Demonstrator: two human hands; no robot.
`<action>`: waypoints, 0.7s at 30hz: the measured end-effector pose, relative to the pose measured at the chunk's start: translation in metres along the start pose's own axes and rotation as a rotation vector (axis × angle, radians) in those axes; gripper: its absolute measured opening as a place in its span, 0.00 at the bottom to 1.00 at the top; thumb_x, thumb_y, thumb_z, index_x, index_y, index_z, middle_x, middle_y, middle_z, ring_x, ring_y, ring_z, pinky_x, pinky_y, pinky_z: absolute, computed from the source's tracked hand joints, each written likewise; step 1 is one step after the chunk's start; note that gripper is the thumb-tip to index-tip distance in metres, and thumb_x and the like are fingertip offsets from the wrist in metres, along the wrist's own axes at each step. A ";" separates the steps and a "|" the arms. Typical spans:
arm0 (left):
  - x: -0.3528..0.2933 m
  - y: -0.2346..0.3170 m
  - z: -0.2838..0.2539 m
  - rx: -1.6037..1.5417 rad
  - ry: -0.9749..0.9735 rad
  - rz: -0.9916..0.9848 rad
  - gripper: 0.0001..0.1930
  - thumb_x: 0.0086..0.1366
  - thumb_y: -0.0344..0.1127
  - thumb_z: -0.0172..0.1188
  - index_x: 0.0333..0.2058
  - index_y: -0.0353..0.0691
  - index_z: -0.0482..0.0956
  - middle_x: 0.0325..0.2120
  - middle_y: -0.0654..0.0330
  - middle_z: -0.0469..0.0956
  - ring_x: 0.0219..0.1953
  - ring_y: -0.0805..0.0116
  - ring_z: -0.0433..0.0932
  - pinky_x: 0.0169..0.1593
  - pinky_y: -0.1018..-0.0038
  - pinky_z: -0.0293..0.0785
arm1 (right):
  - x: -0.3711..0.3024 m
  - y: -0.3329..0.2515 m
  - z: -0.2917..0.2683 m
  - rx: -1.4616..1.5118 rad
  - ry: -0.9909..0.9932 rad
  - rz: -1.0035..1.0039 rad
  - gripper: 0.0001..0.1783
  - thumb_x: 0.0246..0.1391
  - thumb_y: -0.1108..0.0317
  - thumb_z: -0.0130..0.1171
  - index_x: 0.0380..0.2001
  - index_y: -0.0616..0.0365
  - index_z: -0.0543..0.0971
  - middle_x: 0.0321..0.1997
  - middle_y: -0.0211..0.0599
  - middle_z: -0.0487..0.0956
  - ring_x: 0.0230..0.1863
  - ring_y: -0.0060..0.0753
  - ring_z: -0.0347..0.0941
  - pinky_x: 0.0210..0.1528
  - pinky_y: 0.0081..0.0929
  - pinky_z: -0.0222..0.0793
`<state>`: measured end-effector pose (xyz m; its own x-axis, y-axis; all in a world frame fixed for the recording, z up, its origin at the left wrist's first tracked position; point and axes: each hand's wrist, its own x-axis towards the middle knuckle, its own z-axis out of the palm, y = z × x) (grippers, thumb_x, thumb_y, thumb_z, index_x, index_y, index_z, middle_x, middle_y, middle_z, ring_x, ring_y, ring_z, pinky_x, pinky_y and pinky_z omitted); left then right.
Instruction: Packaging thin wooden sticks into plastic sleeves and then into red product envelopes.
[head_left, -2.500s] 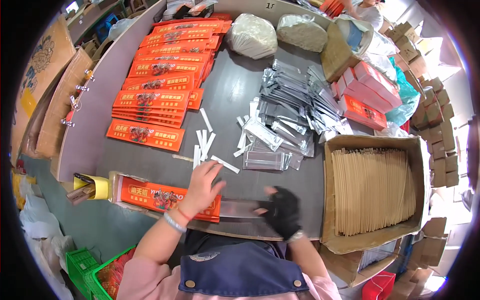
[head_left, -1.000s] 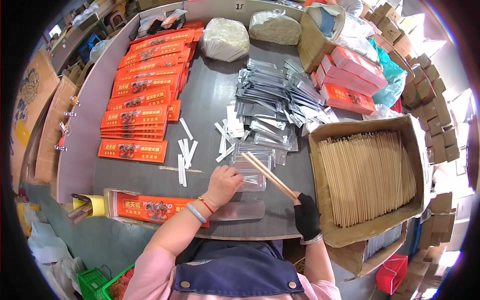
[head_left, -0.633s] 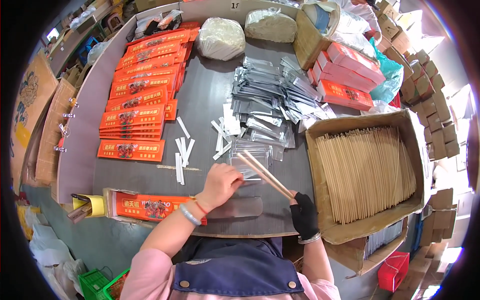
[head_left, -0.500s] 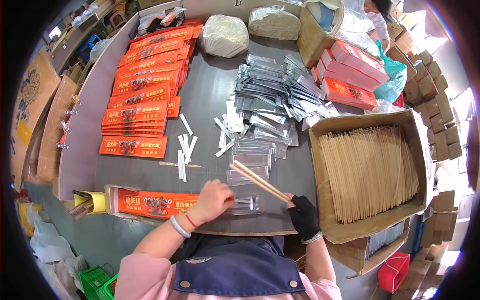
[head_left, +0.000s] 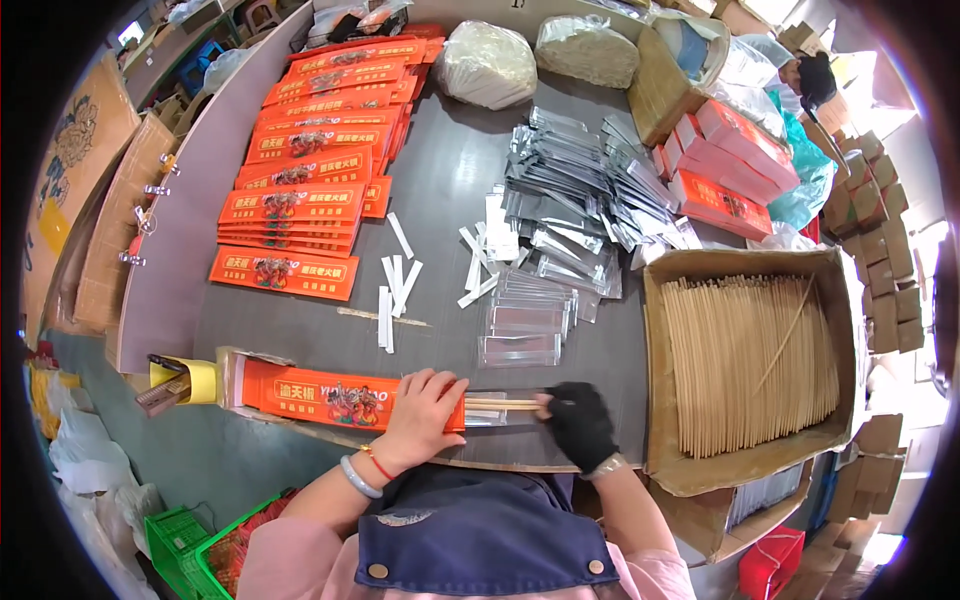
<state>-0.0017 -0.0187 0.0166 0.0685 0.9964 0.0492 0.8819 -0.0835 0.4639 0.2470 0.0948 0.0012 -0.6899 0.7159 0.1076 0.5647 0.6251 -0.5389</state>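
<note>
A black-gloved right hand point(head_left: 580, 425) pinches wooden chopsticks point(head_left: 515, 405) by their near ends, thumb against fingers. Their far ends run left to the mouth of an orange paper sleeve point(head_left: 300, 390), over a clear packet point(head_left: 488, 419). The bare left hand point(head_left: 420, 415), just left of the grip, lies over that sleeve, fingers slightly spread. The filling looks partly done: sticks and packet both project from the sleeve, so pushing them home seems left.

Ahead of the grip are more clear packets point(head_left: 520, 350) and white strips point(head_left: 385, 320); farther left, orange sleeves point(head_left: 285, 272) in overlapping rows, whether filled I cannot tell. Right of the grip, a carton of chopsticks point(head_left: 750, 370) looks well stocked.

All this rests on a dark tabletop point(head_left: 420, 250). Beyond, to the right, brown cartons point(head_left: 870, 200) are stacked; a green crate point(head_left: 170, 545) is low at left.
</note>
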 end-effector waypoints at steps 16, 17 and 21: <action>0.043 -0.021 -0.079 0.079 -0.171 0.290 0.09 0.41 0.32 0.64 0.26 0.43 0.77 0.32 0.56 0.72 0.36 0.53 0.72 0.38 0.61 0.71 | 0.009 -0.031 -0.028 -0.120 0.041 -0.012 0.35 0.32 0.48 0.73 0.45 0.51 0.75 0.41 0.35 0.76 0.46 0.43 0.72 0.52 0.43 0.60; 0.049 -0.046 -0.097 0.023 -0.115 0.243 0.06 0.44 0.29 0.61 0.25 0.41 0.77 0.29 0.54 0.70 0.37 0.53 0.72 0.38 0.60 0.71 | 0.007 -0.026 -0.038 -0.138 0.123 0.063 0.34 0.32 0.49 0.73 0.44 0.51 0.75 0.39 0.35 0.76 0.45 0.44 0.72 0.50 0.43 0.61; 0.028 -0.058 -0.068 0.075 0.312 -0.178 0.23 0.46 0.39 0.70 0.42 0.37 0.80 0.55 0.42 0.66 0.57 0.42 0.64 0.59 0.52 0.62 | 0.003 -0.023 -0.036 -0.203 0.055 0.095 0.35 0.33 0.50 0.73 0.45 0.52 0.74 0.40 0.36 0.76 0.44 0.43 0.72 0.48 0.41 0.62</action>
<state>-0.0827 0.0132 0.0514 -0.2242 0.9428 0.2468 0.8997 0.1030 0.4241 0.2485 0.0935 0.0436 -0.6064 0.7871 0.1129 0.7095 0.5997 -0.3702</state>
